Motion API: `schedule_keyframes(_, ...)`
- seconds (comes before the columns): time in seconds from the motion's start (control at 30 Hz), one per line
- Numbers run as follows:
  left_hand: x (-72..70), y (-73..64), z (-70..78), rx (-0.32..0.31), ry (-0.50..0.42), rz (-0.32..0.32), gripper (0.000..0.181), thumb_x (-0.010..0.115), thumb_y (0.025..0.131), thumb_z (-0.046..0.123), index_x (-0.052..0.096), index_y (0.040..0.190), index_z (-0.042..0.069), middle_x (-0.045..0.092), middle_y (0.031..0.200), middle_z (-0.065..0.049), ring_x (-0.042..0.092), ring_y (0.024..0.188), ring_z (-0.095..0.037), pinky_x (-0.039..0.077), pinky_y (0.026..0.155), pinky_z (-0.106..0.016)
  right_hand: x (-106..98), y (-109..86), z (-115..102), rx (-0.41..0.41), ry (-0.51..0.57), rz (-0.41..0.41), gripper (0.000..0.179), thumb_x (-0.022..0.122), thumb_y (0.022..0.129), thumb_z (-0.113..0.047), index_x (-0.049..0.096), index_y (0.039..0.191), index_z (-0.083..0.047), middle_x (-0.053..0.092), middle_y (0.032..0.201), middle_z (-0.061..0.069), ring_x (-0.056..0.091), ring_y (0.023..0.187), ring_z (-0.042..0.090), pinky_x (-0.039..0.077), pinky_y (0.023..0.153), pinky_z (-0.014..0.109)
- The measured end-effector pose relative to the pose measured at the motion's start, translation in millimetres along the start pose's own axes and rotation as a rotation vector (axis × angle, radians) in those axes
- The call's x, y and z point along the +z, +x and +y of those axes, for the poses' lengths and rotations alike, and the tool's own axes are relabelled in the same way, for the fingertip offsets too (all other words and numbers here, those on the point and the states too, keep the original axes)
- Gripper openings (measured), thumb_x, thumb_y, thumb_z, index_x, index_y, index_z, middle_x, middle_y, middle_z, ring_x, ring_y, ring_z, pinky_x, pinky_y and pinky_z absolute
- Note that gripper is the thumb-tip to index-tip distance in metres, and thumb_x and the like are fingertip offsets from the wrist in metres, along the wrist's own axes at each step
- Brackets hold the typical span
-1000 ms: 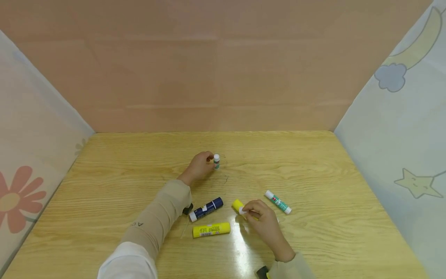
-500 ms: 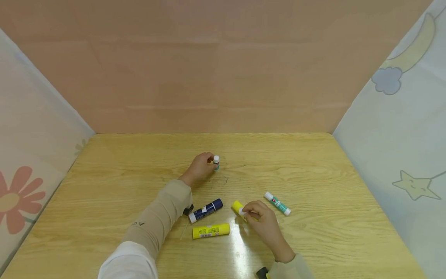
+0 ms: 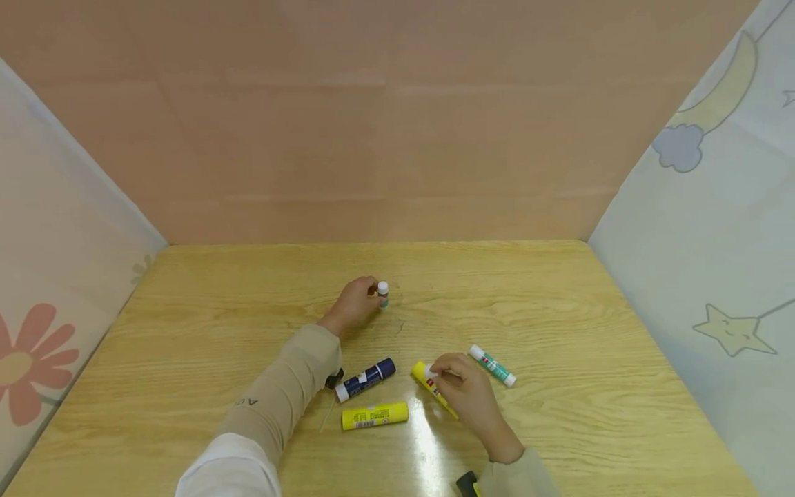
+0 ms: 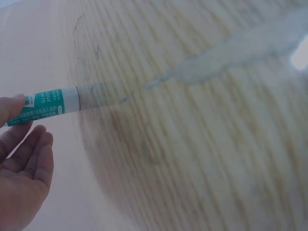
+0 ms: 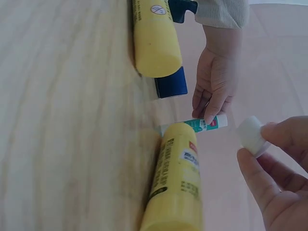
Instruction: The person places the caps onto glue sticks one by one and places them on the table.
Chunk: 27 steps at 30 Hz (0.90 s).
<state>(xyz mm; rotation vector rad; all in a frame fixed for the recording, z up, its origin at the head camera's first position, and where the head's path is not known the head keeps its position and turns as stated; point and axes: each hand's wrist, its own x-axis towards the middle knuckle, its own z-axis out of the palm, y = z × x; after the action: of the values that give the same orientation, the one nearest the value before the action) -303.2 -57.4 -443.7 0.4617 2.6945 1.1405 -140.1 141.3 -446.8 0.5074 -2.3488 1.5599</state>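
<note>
Near the back of the table, my left hand point(image 3: 357, 301) pinches a small green-and-white glue stick point(image 4: 43, 105) between thumb and fingers. The stick is upright, its white lower end at the tabletop. My right hand point(image 3: 464, 388) pinches a small white cap point(image 5: 252, 135) between thumb and forefinger. Just below that hand lies a yellow glue stick point(image 3: 442, 399), partly hidden by it in the head view. A second green-and-white glue stick point(image 3: 492, 365) lies to the right of the right hand.
Another yellow glue stick point(image 3: 375, 415) lies left of the right hand. Behind it is a dark blue glue stick point(image 3: 365, 379) with a white end, near the left sleeve point(image 3: 282, 386). Printed sheets stand at both sides and a plain brownish one point(image 3: 385, 138) at the back.
My right hand has shifted slightly with the white cap, so more of the yellow glue stick beneath shows. My left hand stays at the green glue stick. The head view has tilted a little.
</note>
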Motion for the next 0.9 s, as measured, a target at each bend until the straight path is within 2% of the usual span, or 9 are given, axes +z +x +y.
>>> schedule_keyframes(0.13, 0.8, 0.4, -2.1, 0.003, -0.003, 0.003, 0.016, 0.058, 0.084, 0.018, 0.056, 0.095, 0.007, 0.054, 0.099, -0.007, 0.049, 0.096, -0.023, 0.042, 0.08, -0.036, 0.4, 5.2, -1.1, -0.032, 0.031, -0.001, 0.024, 0.059, 0.068, 0.021, 0.058, 0.082, 0.002, 0.056, 0.088, 0.009, 0.056, 0.084, 0.02, 0.048, 0.07, 0.028)
schedule_keyframes(0.37, -0.2, -0.1, -6.4, 0.014, 0.006, 0.021, 0.016, 0.058, 0.084, 0.016, 0.056, 0.095, 0.006, 0.054, 0.094, -0.005, 0.05, 0.087, -0.019, 0.044, 0.072, -0.032, 2.9, 10.7, -3.0, 0.033, 0.043, 0.015, 0.026, 0.058, 0.066, 0.023, 0.059, 0.082, 0.002, 0.056, 0.089, 0.012, 0.055, 0.085, 0.019, 0.047, 0.072, 0.027)
schedule_keyframes(0.63, -3.6, -5.7, -10.1, -0.029, -0.106, 0.039, 0.015, 0.056, 0.084, 0.013, 0.052, 0.095, 0.004, 0.055, 0.094, -0.007, 0.054, 0.088, -0.02, 0.047, 0.07, -0.029, 4.9, 15.8, -2.5, 0.064, 0.08, 0.022, 0.024, 0.058, 0.068, 0.021, 0.06, 0.082, 0.001, 0.056, 0.089, 0.012, 0.055, 0.086, 0.02, 0.048, 0.073, 0.028)
schedule_keyframes(0.9, -6.3, -12.6, -13.7, -0.029, -0.153, 0.083, 0.014, 0.057, 0.083, 0.01, 0.051, 0.095, 0.004, 0.055, 0.093, -0.007, 0.053, 0.088, -0.02, 0.047, 0.071, -0.032, 6.1, 19.4, -4.8, 0.054, 0.087, 0.025, 0.024, 0.058, 0.07, 0.02, 0.06, 0.083, 0.001, 0.056, 0.091, 0.01, 0.055, 0.086, 0.027, 0.048, 0.073, 0.029)
